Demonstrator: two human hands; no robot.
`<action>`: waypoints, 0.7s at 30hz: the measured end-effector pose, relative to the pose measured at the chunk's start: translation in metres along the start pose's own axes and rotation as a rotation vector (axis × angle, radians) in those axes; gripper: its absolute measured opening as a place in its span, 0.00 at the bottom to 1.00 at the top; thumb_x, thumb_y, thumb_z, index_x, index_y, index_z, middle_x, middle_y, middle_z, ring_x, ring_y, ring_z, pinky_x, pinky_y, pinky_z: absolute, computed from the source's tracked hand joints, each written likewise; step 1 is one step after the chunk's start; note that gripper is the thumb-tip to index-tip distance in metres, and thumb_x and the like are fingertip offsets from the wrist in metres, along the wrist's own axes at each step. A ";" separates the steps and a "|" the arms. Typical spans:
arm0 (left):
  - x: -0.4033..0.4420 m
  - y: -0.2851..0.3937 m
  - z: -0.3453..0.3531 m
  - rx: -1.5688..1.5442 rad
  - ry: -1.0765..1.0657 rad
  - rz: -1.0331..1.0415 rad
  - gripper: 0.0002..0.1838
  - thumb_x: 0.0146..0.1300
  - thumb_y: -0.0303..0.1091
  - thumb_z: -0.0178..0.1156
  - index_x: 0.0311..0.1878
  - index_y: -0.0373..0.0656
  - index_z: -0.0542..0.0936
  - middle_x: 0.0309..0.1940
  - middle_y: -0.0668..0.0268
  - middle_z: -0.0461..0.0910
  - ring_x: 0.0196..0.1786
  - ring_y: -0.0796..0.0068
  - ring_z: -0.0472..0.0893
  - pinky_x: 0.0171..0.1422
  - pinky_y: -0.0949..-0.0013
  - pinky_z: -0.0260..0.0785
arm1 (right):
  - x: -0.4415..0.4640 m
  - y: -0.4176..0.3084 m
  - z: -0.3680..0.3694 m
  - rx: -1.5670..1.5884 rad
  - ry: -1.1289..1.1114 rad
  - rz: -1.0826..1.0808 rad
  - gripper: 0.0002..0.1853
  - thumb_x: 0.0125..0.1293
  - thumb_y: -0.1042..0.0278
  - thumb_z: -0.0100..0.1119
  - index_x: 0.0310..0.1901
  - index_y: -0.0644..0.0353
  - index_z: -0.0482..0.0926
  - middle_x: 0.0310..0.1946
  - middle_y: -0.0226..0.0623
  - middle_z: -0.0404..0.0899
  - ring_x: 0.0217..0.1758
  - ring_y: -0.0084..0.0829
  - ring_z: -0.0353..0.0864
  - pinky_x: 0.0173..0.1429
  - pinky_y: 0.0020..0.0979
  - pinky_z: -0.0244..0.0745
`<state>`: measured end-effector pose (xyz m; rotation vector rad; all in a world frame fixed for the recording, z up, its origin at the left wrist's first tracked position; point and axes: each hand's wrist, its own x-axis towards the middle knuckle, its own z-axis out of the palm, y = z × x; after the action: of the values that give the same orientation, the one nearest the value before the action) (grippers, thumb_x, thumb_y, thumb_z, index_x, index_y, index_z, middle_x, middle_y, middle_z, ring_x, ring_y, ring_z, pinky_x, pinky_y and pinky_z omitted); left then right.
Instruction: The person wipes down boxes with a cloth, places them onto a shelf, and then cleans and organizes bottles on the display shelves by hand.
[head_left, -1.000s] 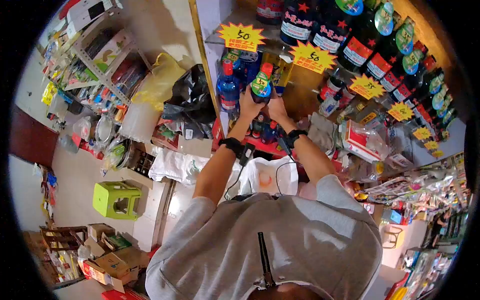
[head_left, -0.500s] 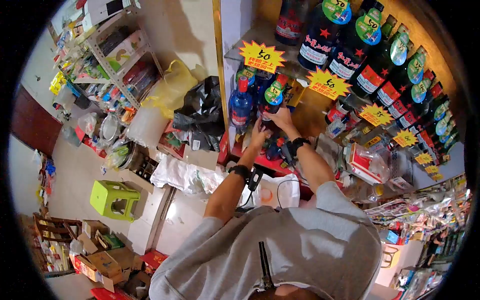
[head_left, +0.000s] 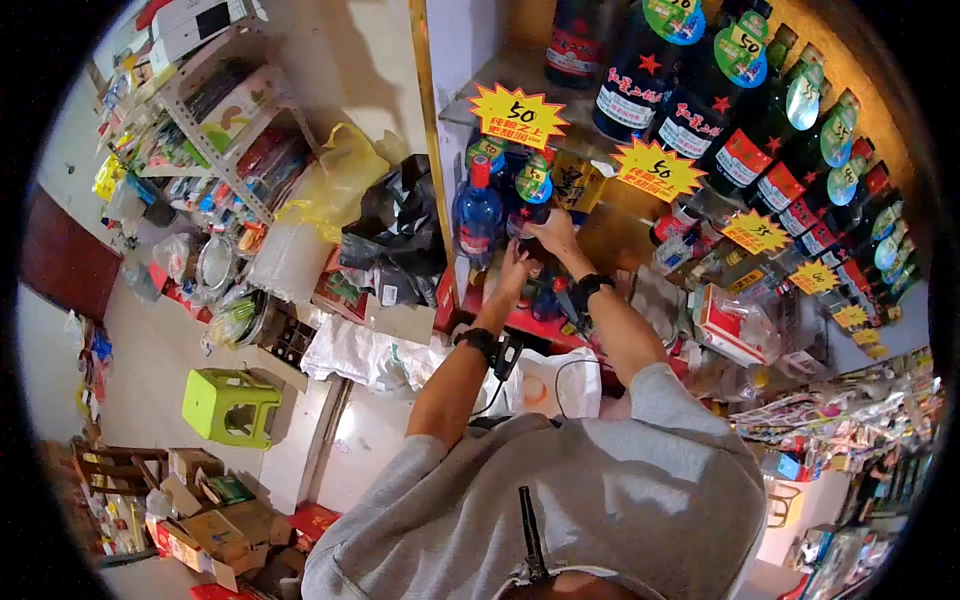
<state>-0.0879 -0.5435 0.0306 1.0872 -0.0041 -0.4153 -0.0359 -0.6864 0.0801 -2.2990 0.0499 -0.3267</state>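
A dark bottle (head_left: pixel 525 215) with a red cap and a round green-and-blue tag marked 50 stands upright at the left end of the lower shelf. My right hand (head_left: pixel 550 232) is closed round its right side. Low at the bottle's near side is my left hand (head_left: pixel 517 268), its fingers curled against the base and partly hidden. Just left of it stands a blue bottle (head_left: pixel 477 215) with a red cap. A yellow-and-black box (head_left: pixel 578 185) is behind my right hand.
Large dark bottles (head_left: pixel 630 90) line the upper shelf, with yellow starburst price cards (head_left: pixel 517 113) along its edge. Left of the cabinet lie a black plastic bag (head_left: pixel 395 220) and a white sack (head_left: pixel 365 352). A green stool (head_left: pixel 230 405) stands on the floor.
The dark bottle has shifted slightly left, nearer the blue bottle, with both my hands following it. The view has turned a little.
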 end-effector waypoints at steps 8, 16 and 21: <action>0.022 -0.028 -0.015 -0.071 -0.035 0.086 0.50 0.55 0.22 0.62 0.82 0.38 0.50 0.75 0.49 0.62 0.76 0.56 0.67 0.71 0.66 0.65 | -0.013 0.008 0.021 0.107 0.215 -0.032 0.46 0.53 0.53 0.78 0.66 0.73 0.65 0.60 0.65 0.76 0.64 0.62 0.75 0.65 0.49 0.74; 0.024 -0.026 -0.018 -0.038 -0.013 0.033 0.51 0.58 0.27 0.62 0.83 0.39 0.47 0.76 0.52 0.61 0.77 0.58 0.65 0.72 0.67 0.65 | -0.024 0.003 0.030 0.024 0.305 0.150 0.41 0.53 0.51 0.79 0.60 0.74 0.72 0.53 0.63 0.80 0.59 0.60 0.79 0.61 0.50 0.76; 0.027 -0.021 -0.014 -0.071 -0.057 0.025 0.50 0.61 0.32 0.61 0.83 0.40 0.45 0.74 0.49 0.65 0.74 0.63 0.69 0.72 0.68 0.65 | -0.020 0.000 0.027 -0.054 0.380 -0.004 0.36 0.53 0.58 0.77 0.57 0.74 0.73 0.50 0.66 0.80 0.56 0.63 0.80 0.60 0.49 0.77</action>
<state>-0.0674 -0.5492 0.0004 1.0046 -0.0523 -0.4211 -0.0484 -0.6644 0.0586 -2.2602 0.2478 -0.7685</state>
